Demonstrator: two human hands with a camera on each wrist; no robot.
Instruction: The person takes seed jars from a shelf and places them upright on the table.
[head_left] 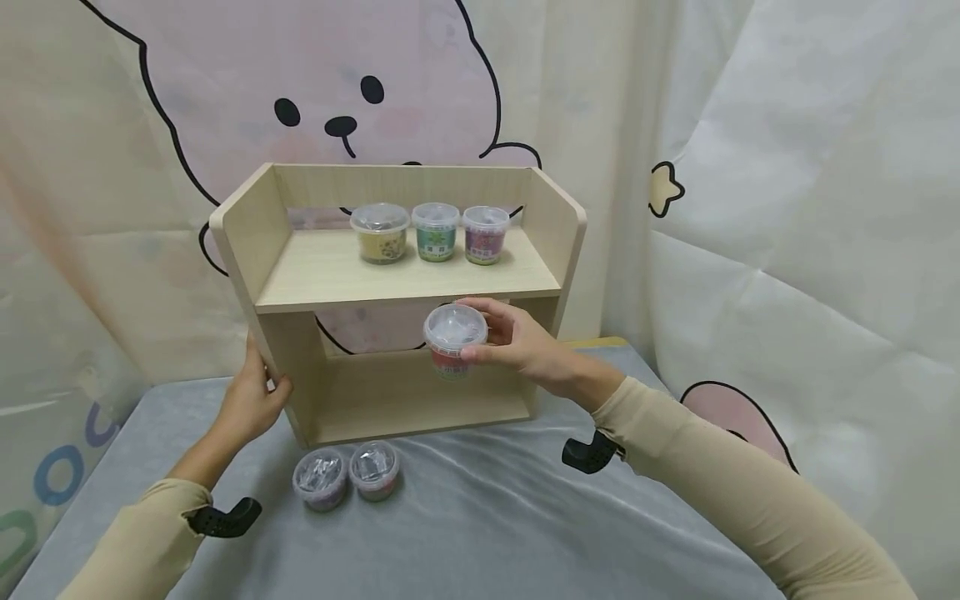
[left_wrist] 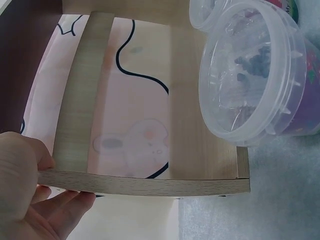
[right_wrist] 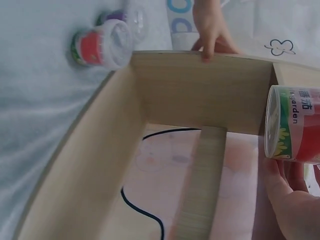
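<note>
My right hand (head_left: 517, 342) holds a small clear-lidded plastic cup (head_left: 455, 333) with a red label, in front of the lower opening of a light wooden two-tier shelf (head_left: 408, 287). In the right wrist view the label of this cup (right_wrist: 300, 125) shows red, green and white, with the fingers around its side. My left hand (head_left: 251, 400) grips the left side panel of the shelf, thumb on the front edge. In the left wrist view its fingers (left_wrist: 70, 210) wrap that panel's edge.
Three lidded cups stand on the upper tier: yellow (head_left: 380, 233), green (head_left: 436, 232) and purple (head_left: 485, 235). Two more lidded cups, one purplish (head_left: 321, 481) and one reddish (head_left: 374, 472), stand on the grey cloth (head_left: 510, 517) before the shelf. A printed curtain (head_left: 585, 100) hangs behind.
</note>
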